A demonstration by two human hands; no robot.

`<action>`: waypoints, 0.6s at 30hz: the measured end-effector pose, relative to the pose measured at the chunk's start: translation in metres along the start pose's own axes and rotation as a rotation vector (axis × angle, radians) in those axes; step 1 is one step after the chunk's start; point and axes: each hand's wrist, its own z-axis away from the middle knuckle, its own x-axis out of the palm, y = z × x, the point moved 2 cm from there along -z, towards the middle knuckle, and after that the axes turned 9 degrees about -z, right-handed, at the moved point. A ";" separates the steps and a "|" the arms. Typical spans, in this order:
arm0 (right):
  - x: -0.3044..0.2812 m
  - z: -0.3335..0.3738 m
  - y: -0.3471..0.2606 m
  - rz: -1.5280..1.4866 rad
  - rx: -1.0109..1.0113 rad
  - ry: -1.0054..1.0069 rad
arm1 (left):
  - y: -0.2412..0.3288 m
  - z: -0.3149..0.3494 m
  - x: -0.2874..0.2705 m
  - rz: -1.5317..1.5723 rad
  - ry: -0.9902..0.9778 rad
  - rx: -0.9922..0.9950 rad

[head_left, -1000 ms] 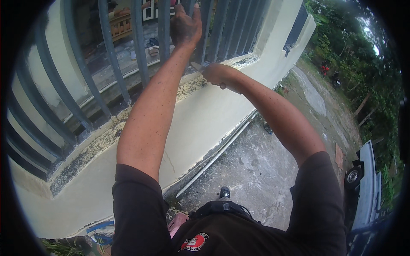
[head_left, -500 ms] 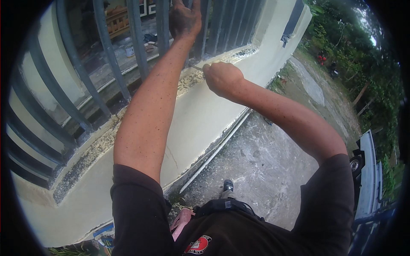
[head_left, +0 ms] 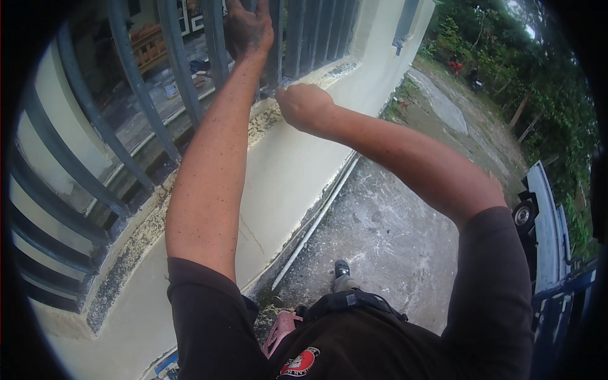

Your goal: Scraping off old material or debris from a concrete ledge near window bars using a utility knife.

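Note:
My left hand (head_left: 250,33) is raised against the grey metal bars (head_left: 218,54) of the fence. Its fingers point upward, apart, and are partly cut off by the top edge of the picture. Lower and to the right, my right hand (head_left: 305,106) is closed in a fist at the foot of the bars. A thin tool showed from this fist earlier; now the fist mostly hides it. Beneath the fist runs the wall's ledge (head_left: 265,125), its pale coating flaked and speckled with dark patches.
Below the ledge is a cream wall (head_left: 278,183), with a white pipe (head_left: 310,234) along its base. Grey concrete (head_left: 392,234) lies under my foot. A vehicle (head_left: 546,221) stands at the right. Behind the bars are a wooden bench (head_left: 147,47) and scattered items.
The view has shifted, so the fence and wall sit further left. My right fist has moved slightly along the ledge toward the bars, covering the thin tool tip. My left hand stays by the bars.

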 end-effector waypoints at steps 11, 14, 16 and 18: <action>0.001 0.002 -0.001 0.043 0.010 0.025 | 0.006 -0.001 -0.006 -0.019 0.072 0.024; 0.007 -0.017 0.009 0.070 0.083 -0.031 | 0.004 -0.003 0.008 -0.025 -0.028 -0.045; 0.012 -0.015 0.005 0.081 0.073 -0.039 | 0.000 -0.001 0.008 0.022 -0.027 -0.034; 0.015 -0.010 0.002 0.095 0.053 -0.041 | 0.000 0.001 0.008 0.020 0.008 -0.030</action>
